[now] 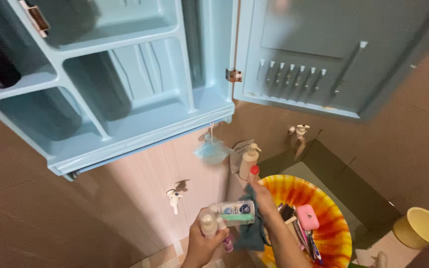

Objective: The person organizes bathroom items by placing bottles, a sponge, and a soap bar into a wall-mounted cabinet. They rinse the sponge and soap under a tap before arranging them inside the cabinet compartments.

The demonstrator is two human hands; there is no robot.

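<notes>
My left hand (202, 245) grips a small pale bottle with a round cap (208, 223), with a purple item under it. My right hand (266, 203), with a red-painted thumbnail, holds a white roll-on bottle with a green band (235, 210) lying sideways, together with a dark teal cloth (249, 233). Both hands are below the open light-blue plastic wall cabinet (125, 99), whose shelves look bare in the middle. Beside my right hand is an orange and yellow basin (331, 198) holding a pink case (307, 217) and several toiletries.
The cabinet door (333, 54) hangs open to the right. A white pump bottle (248, 160) stands by the wall, a blue mask (212, 150) hangs under the cabinet. Two white taps (174, 198) (299, 131) stick out of the tiled wall. A cream dipper (423, 228) sits at lower right.
</notes>
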